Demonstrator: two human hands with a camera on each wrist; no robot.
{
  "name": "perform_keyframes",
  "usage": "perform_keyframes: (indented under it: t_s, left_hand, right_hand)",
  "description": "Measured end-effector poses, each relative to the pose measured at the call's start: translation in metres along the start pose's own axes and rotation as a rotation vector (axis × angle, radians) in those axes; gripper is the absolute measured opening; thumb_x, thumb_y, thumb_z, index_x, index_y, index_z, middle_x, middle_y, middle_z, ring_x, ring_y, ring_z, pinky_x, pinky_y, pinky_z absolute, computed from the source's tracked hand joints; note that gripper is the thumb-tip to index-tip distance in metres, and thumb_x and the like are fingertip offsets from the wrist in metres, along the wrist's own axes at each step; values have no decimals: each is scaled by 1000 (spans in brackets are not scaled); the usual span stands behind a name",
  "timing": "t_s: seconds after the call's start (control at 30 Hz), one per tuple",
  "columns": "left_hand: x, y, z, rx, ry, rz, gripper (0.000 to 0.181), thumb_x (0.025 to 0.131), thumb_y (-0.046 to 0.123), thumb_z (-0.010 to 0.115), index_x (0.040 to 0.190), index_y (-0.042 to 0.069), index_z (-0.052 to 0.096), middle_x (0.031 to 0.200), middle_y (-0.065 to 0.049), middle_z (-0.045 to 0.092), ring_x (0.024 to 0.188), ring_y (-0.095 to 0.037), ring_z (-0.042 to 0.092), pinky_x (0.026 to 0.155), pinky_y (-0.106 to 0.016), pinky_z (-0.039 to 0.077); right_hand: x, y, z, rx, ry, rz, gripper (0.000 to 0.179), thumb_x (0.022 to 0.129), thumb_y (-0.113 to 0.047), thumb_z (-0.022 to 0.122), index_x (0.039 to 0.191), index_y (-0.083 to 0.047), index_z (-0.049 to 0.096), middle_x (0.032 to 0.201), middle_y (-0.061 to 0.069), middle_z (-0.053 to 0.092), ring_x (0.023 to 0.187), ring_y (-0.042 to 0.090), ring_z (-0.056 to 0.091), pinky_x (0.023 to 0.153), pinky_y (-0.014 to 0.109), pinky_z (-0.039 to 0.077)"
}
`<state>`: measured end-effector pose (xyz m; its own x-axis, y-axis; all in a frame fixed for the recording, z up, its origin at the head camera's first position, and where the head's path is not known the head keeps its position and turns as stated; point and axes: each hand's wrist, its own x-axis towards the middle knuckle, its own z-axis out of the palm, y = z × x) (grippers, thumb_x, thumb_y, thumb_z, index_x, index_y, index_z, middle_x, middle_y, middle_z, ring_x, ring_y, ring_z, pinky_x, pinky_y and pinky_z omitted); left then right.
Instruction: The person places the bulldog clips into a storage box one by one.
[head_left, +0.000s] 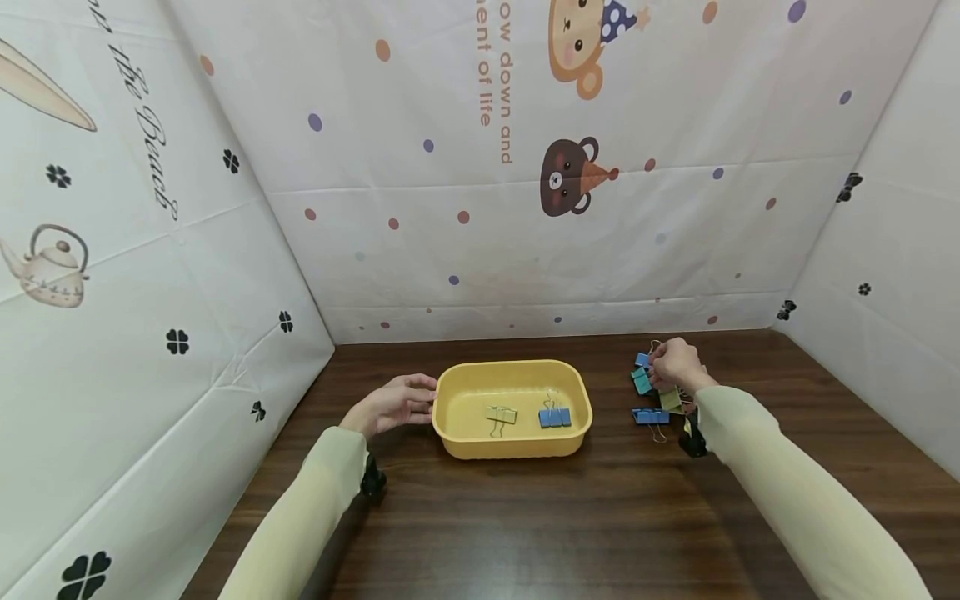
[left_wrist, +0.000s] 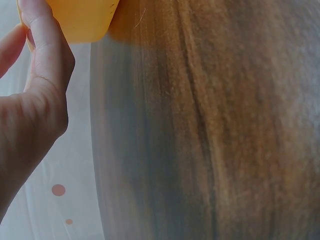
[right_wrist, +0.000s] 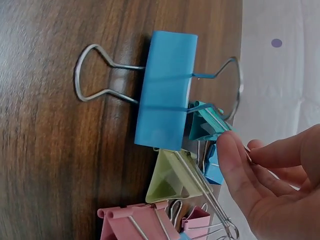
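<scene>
A yellow tray (head_left: 512,450) stands mid-table, holding a pale yellow-green binder clip (head_left: 501,414) and a blue binder clip (head_left: 555,417). My left hand (head_left: 392,406) touches the tray's left side with fairly straight, slightly spread fingers; its fingertips are partly cut off in the left wrist view. To the right, my right hand (head_left: 677,364) pinches the wire handle of a teal binder clip (right_wrist: 205,125). Close by lie a large blue binder clip (right_wrist: 166,90), a green binder clip (right_wrist: 170,177), a smaller blue clip (right_wrist: 214,165) and pink binder clips (right_wrist: 137,222).
The clips lie close together on the dark wooden table (head_left: 510,525), right of the tray. Printed white sheeting (head_left: 450,250) rises behind the table and along both sides. Dark wrist devices (head_left: 693,437) sit at both cuffs.
</scene>
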<state>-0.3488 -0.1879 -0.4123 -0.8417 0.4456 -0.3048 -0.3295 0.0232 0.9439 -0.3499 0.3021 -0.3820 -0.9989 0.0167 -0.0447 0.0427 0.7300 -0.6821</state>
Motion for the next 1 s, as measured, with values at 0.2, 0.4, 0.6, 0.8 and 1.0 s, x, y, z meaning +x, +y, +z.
perform_keyframes:
  t_s: [0.2,0.4,0.6,0.8,1.0]
  left_hand:
    - [2,-1,-1,16,35,-10,34,97,4,54,128,-1,42,98,-8,61,81,-18,63,74,-33,59]
    - [2,2,1,21,37,-15,40,97,4,53,134,-2,38,101,-8,60,81,-18,63,74,-32,59]
    - [3,2,0,1,25,-21,38,98,3,52,132,-3,38,97,-8,60,78,-17,62,72,-32,59]
    - [4,0,-1,3,27,-18,34,98,3,52,129,-1,40,96,-8,60,77,-17,61,71,-32,59]
    - [3,-1,-1,-5,23,-14,28,97,3,52,124,1,44,97,-8,60,77,-17,61,71,-32,59]
  right_hand:
    - [4,1,-1,86,-13,-27,30,95,0,42,113,21,56,83,24,69,66,24,70,70,44,60]
    - [4,-7,-3,141,-23,-19,30,95,2,41,113,21,54,88,26,68,65,21,70,72,44,60]
    - [0,-17,-3,180,-60,-1,30,96,1,41,114,21,53,88,23,68,69,21,70,75,44,59]
    - [3,-23,-2,176,-69,-9,31,98,-2,40,116,20,53,87,19,67,68,18,70,78,45,59]
    - [5,-28,-1,198,-77,-7,31,98,0,41,119,19,52,91,22,68,69,19,71,77,43,59]
